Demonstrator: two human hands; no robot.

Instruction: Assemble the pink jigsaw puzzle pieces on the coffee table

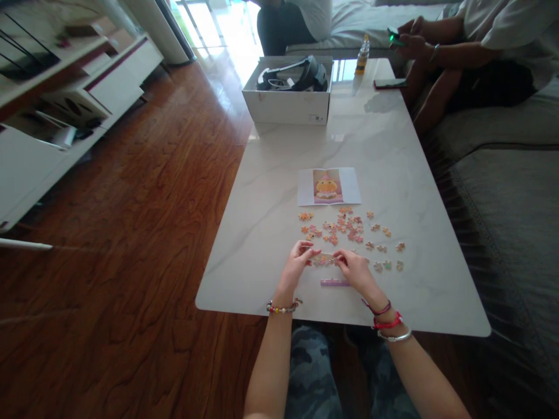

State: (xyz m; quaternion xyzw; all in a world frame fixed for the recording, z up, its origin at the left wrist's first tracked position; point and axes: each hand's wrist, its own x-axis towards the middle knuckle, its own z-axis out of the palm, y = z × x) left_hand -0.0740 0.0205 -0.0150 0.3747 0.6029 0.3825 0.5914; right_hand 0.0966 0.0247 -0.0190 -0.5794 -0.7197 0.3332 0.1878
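Living room with a brown wooden floor (174, 192) on the left, a grey sofa (510, 198) on the right and a long white table (257, 233) between them, seen from its near end. Near the table's near edge, the wearer's left hand (300, 256) and right hand (353, 269) face each other with fingers bent, one at each end of a short puzzle row (324, 260). Whether either hand grips the row or only touches it, I cannot tell. Just nearer lies a purple bar (334, 283), its right end by the right hand. Loose pieces (353, 235), pink and orange, are scattered beyond the hands, with paler ones to the right. Farther off lies a white sheet (349, 185) printed with a yellow figure. At the table's far end, a white box (286, 107) holds a dark headset (318, 75); a bottle (362, 57) stands to its right. At far right, a seated person (502, 46) holds a phone (394, 36) showing a green light.
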